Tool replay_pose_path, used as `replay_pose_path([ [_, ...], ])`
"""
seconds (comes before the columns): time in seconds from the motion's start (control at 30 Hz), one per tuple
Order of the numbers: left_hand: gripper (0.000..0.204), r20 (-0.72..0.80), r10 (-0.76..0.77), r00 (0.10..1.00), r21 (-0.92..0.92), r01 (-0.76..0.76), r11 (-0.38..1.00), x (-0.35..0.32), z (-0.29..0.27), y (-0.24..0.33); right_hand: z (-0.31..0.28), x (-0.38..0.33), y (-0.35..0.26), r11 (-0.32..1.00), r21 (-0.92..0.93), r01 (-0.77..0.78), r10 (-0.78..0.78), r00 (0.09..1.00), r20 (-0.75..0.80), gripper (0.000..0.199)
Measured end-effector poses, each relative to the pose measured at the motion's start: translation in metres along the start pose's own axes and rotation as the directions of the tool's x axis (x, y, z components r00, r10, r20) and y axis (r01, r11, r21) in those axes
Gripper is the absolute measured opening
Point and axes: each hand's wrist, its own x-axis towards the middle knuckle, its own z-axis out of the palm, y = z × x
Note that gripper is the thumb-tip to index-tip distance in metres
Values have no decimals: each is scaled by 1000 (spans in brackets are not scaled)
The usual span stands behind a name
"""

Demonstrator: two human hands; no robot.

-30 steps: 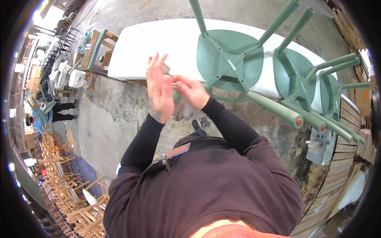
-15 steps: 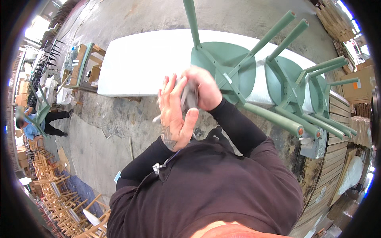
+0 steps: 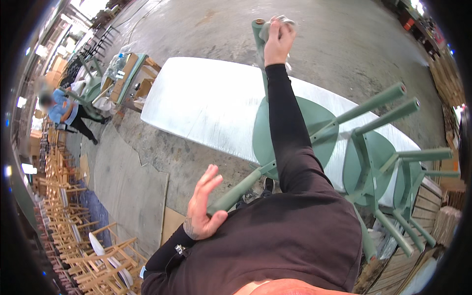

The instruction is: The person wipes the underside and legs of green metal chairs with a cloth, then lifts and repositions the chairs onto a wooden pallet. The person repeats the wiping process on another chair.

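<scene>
Grey cloth [image 3: 285, 20] is pinched by the right hand [image 3: 279, 46] beside 1 green chair leg [image 3: 257, 30]; the left hand [image 3: 200, 209] is spread near another leg [image 3: 238, 191].

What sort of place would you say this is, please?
Probably a furniture workshop or warehouse: green seats lie legs-up on a long white-topped table, wooden frames crowd the left side, and the large floor looks like stained concrete.

upturned green chair [image 3: 261, 132], pale cloth [image 3: 285, 20] beside leg [image 3: 257, 38]
</scene>
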Motion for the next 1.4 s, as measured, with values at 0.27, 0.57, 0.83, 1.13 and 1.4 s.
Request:
replay_pose_path([
  [0.27, 57, -30, -51, 998, 74, 53, 996, 5, 4, 1, -104, -74, 130, 787, -152, -598, 603, 797, -14, 24],
  [0.57, 45, -129, -143, 981, 126, 159, 979, -1, 12, 10, -105, -25, 6, 292, 498, -817, 797, 495, 345, 14],
  [0.83, 42, -190, -92, 977, 41, 102, 994, 9, 18, 11, -29, 37, -3, 951, -144, -272, 258, 960, -108, 37],
  [1.13, 37, -244, -149, 958, 46, 165, 985, -6, 17, 12, 5, 19, -63, 719, -685, 114, 179, 923, 341, 80],
  [1.4, 37, -265, -143, 954, 0, 148, 989, -2, 21, 10, -27, 53, -22, 971, -239, 7, 141, 789, 598, 41],
])
